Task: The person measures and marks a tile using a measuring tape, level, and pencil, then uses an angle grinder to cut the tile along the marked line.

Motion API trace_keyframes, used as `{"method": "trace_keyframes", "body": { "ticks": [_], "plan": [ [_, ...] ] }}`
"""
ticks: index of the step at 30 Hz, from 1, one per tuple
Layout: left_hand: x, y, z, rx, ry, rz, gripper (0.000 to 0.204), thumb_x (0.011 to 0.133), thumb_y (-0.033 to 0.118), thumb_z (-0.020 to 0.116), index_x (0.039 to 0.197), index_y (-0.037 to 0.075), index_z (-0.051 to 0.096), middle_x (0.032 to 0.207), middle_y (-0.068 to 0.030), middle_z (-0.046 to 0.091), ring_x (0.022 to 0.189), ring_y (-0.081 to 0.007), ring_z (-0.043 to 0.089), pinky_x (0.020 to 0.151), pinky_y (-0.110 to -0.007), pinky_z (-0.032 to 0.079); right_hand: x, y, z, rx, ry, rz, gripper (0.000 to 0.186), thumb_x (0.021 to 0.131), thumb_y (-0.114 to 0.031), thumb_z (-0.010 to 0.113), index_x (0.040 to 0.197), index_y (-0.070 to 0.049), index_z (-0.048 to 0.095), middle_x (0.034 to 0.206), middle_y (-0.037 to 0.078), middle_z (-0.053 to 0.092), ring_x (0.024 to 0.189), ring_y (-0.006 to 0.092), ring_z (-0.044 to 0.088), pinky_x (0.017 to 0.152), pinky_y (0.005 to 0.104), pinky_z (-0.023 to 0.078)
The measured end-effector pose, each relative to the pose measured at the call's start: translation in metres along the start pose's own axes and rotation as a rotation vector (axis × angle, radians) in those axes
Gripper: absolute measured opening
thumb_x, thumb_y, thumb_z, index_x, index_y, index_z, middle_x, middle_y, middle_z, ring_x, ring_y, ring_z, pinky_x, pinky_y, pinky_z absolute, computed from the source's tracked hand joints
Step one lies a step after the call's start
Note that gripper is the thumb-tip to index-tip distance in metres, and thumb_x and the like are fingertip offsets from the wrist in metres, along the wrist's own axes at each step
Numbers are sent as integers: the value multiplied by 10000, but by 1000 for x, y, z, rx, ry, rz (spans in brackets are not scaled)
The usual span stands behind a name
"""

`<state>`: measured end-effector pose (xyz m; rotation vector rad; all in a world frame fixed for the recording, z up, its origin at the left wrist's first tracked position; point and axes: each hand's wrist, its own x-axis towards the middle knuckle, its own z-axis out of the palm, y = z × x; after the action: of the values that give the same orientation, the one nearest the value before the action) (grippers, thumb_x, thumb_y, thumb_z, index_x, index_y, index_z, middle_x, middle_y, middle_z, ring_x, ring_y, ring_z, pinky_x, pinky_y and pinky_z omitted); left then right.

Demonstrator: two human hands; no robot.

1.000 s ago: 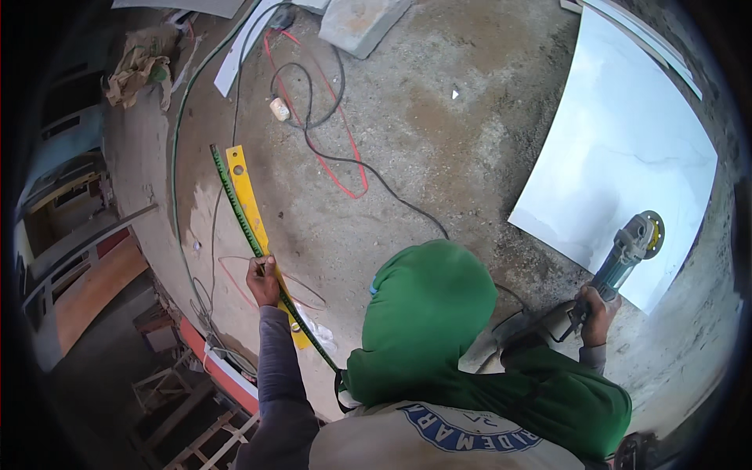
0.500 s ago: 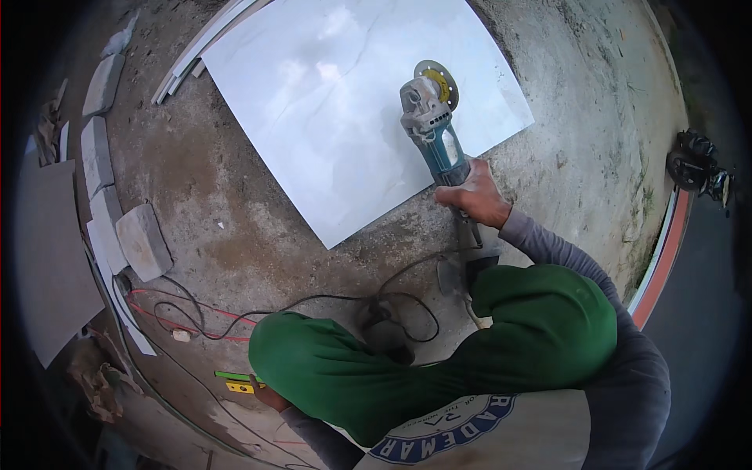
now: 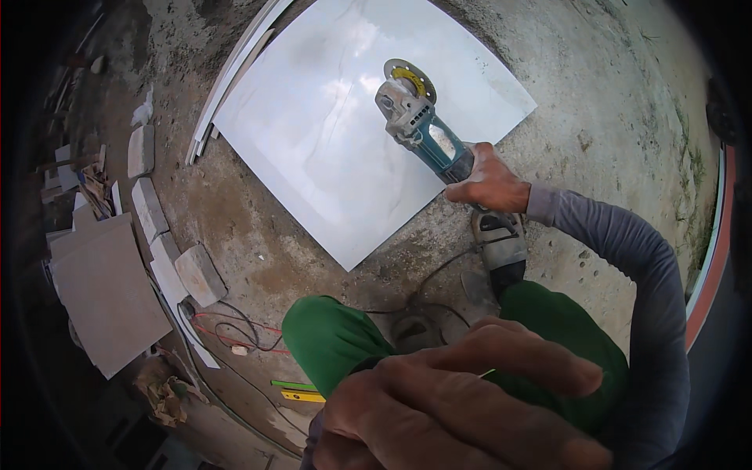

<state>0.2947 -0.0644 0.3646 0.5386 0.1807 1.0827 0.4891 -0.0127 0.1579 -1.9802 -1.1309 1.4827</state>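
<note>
My right hand (image 3: 490,185) grips the handle of a dusty teal angle grinder (image 3: 429,137), whose perforated disc (image 3: 419,74) is over a large white marbled slab (image 3: 313,164) on the concrete. My left hand (image 3: 439,399) is large and close to the camera at the bottom, fingers outstretched and slightly bent, above my green-trousered legs (image 3: 325,333). The yellow level (image 3: 301,395) and a green strip (image 3: 292,383) lie beside my left knee, partly hidden.
A row of pale concrete blocks (image 3: 145,205) runs left of the slab, near grey boards (image 3: 110,298) and scrap. Narrow offcuts (image 3: 235,78) lie along the slab's upper-left side. Black and red cables (image 3: 247,337) cross the ground; crumpled paper (image 3: 160,392) lies lower left.
My view has swung right toward the slab and grinder. My left hand has left the yellow level and risen close to the camera. My right hand still holds the grinder.
</note>
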Motion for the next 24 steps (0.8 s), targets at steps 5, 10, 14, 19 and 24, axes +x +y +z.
{"method": "trace_keyframes", "body": {
  "ticks": [5, 10, 14, 19, 24],
  "plan": [
    [16, 8, -23, 1, -201, -148, 513, 1128, 408, 542, 1342, -55, 596, 1268, -267, 649, 1217, -389, 619, 1117, -540, 468, -19, 38, -8, 31, 42, 31, 895, 755, -346, 855, 1385, 173, 489, 1355, 300, 524, 1232, 344, 578, 1043, 433, 517],
    [47, 2, -70, 399, -145, -233, 664, 1120, 494, 543, 1479, -64, 514, 1477, -262, 569, 1427, -378, 512, 1221, -504, 374, -32, 30, -3, 289, 73, 31, 816, 756, -251, 843, 1308, 200, 445, 1032, 143, 653, 888, 182, 666, 777, 319, 575],
    [65, -87, -156, 742, 477, -488, 713, 1127, 524, 533, 1545, -49, 470, 1532, -225, 558, 1470, -336, 504, 1224, -453, 378, -39, 29, -10, 417, 142, 47, 698, 754, -241, 831, 1216, 183, 524, 943, 114, 681, 833, 169, 670, 735, 302, 568],
    [78, -126, -193, 353, 387, -547, 664, 1118, 543, 561, 1466, -22, 544, 1379, -147, 642, 1304, -244, 602, 1098, -412, 482, -27, 34, -3, 598, 19, -77, 607, 749, -215, 814, 1176, 145, 576, 939, 110, 686, 812, 160, 666, 701, 313, 559],
    [85, -151, -189, 348, 439, -490, 596, 1111, 535, 588, 1330, -19, 629, 1197, -122, 732, 1059, -198, 730, 913, -377, 614, -26, 47, -6, 606, -25, -38, 384, 756, -175, 794, 1007, 83, 660, 831, 67, 682, 699, 145, 642, 645, 328, 546]
  ]
}}
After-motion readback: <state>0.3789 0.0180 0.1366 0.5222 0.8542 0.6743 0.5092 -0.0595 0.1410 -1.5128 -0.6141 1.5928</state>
